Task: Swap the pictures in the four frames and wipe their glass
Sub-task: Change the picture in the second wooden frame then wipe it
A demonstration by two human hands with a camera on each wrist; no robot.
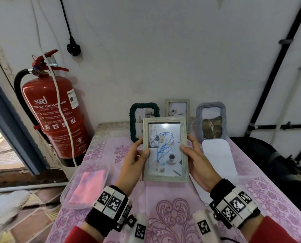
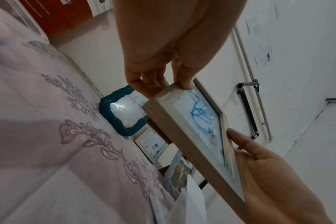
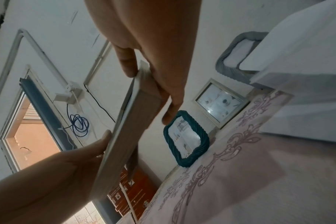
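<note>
Both hands, left hand (image 1: 134,161) and right hand (image 1: 198,161), grip the wooden frame (image 1: 165,149) by its side edges, lifted above the table (image 1: 163,207).

A plain utility-like room: wall-hung fire extinguisher (image 1: 55,109), exposed pipes (image 1: 276,64), and a cloth-covered table (image 1: 181,216).

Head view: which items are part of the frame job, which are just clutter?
Job: held wooden frame, left hand, right hand, green rope frame, small wooden frame, grey frame, pink cloth.
Clutter: fire extinguisher, plug.
</note>
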